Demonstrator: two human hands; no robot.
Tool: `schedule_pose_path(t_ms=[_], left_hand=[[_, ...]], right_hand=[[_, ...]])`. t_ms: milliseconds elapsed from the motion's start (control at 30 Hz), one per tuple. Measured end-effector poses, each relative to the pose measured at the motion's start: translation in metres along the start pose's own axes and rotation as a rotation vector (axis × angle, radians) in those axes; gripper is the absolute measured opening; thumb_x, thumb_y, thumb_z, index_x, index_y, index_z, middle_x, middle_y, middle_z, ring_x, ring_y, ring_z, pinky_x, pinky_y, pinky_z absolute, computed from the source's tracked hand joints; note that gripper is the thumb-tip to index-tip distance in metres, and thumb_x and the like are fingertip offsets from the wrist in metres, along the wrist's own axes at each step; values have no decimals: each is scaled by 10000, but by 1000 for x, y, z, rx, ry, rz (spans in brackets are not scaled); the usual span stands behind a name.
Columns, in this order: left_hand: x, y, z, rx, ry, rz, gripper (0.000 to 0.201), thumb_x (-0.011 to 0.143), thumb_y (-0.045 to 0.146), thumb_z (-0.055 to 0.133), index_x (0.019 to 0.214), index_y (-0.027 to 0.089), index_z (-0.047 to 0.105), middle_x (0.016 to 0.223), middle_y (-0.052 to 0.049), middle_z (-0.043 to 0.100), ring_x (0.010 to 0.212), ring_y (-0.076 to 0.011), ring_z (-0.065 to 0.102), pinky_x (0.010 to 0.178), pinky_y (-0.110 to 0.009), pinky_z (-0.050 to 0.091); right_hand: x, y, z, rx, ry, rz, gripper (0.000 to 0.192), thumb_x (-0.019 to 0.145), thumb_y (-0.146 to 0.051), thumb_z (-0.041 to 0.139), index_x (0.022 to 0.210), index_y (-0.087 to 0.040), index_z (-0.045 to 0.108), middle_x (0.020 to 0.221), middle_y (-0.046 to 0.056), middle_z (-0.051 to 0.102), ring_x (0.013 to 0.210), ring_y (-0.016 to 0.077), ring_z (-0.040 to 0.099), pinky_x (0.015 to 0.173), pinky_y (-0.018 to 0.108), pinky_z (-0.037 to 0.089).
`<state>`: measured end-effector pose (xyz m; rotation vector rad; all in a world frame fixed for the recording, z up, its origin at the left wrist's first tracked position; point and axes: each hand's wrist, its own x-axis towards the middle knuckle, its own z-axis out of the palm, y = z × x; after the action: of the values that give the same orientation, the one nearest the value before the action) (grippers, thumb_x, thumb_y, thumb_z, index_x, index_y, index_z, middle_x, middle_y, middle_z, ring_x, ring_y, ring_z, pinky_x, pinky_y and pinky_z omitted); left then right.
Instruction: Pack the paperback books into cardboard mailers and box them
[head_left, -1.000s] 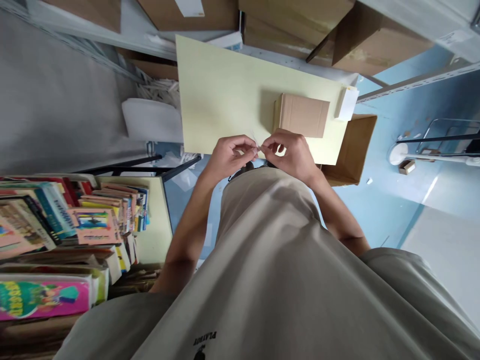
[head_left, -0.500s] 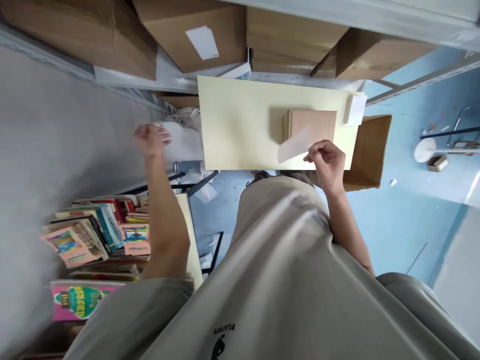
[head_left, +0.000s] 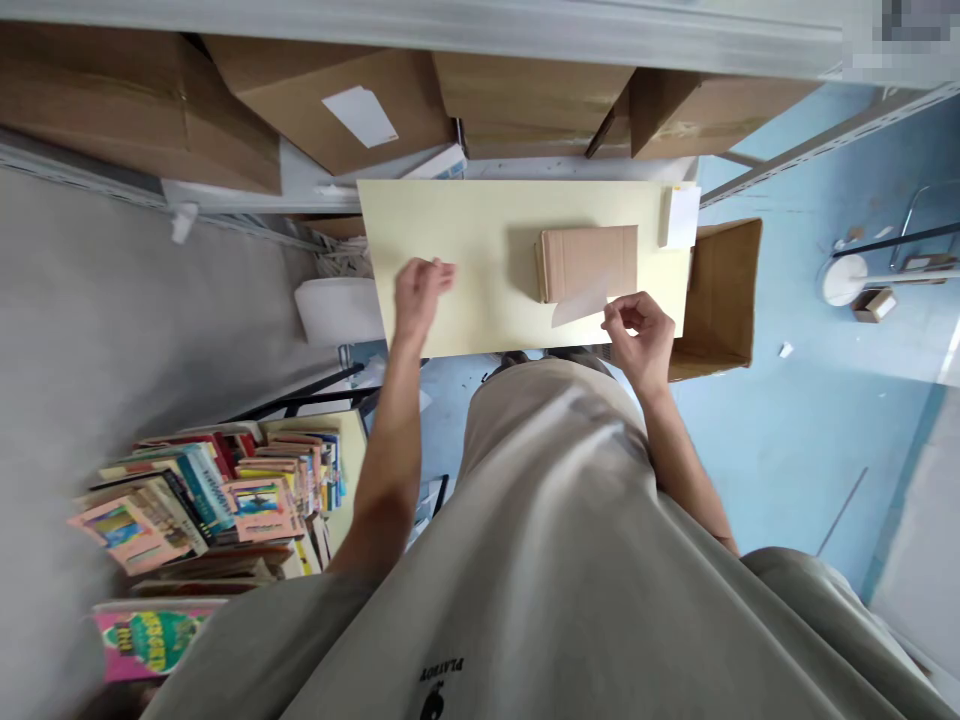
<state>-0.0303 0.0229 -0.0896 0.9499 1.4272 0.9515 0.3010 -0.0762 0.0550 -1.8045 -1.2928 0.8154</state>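
My right hand (head_left: 641, 335) pinches the corner of a thin, translucent white sheet (head_left: 581, 303) between thumb and fingertips. This sheet hangs over the near edge of a closed brown cardboard box (head_left: 592, 260), which lies on a pale yellow tabletop (head_left: 480, 225). Whether sheet and box touch, I cannot tell. Above the left part of the tabletop is my left hand (head_left: 420, 295), its fingers loosely stretched to the right and a little blurred. Nothing shows in it.
A small white stack (head_left: 681, 217) lies at the table's far right corner. Beside the table stand an open carton (head_left: 716, 300) on the right and a white bin (head_left: 341, 310) on the left. Large cartons (head_left: 525, 100) fill the shelf behind; books (head_left: 202, 480) stand at lower left.
My left hand has moved right, from above the white bin to over the tabletop. My right hand still pinches the sheet, now lower against the box. The view has shifted slightly.
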Motion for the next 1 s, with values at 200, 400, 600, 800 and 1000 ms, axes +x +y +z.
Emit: schedule_pose_path(t_ms=[200, 400, 600, 800, 1000], left_hand=[[-94, 54, 130, -279, -232, -114, 478, 1027, 702, 809, 1193, 273, 677, 1394, -103, 815, 1178, -276, 850, 1054, -490, 709], [-110, 68, 170, -285, -45, -141, 629, 919, 823, 883, 1074, 264, 641, 1127, -46, 780, 1155, -269, 830, 1011, -433, 739], [-107, 52, 189, -335, 75, -260, 604, 917, 802, 871, 1054, 272, 616, 1101, -37, 790, 1225, -292, 819, 1044, -475, 744], [-109, 63, 206, -258, 68, -331, 566, 958, 793, 807, 1136, 290, 619, 1183, -52, 819, 1341, -314, 785, 1025, -469, 748], [-110, 62, 223, -206, 101, -343, 533, 987, 779, 768, 1178, 305, 617, 1212, -60, 808, 1320, -311, 793, 965, -460, 755]], right_hand=[[17, 2, 0, -208, -195, -280, 104, 1062, -282, 675, 969, -257, 715, 981, 38, 762, 826, 195, 744, 788, 358, 627], [23, 19, 3, -354, -454, -360, 155, 1134, -301, 670, 1143, -238, 811, 1140, 79, 803, 896, 223, 778, 824, 372, 622], [53, 54, -34, -80, -610, -209, 270, 1153, -488, 721, 1265, -274, 842, 1219, 63, 808, 783, 171, 742, 808, 370, 667], [104, 102, -65, 62, -371, 76, 427, 1081, -691, 753, 1096, -270, 825, 1057, 44, 823, 771, 171, 712, 780, 371, 653], [125, 122, -65, 134, -485, 168, 442, 1000, -693, 804, 943, -256, 771, 895, 20, 779, 715, 167, 662, 700, 360, 605]])
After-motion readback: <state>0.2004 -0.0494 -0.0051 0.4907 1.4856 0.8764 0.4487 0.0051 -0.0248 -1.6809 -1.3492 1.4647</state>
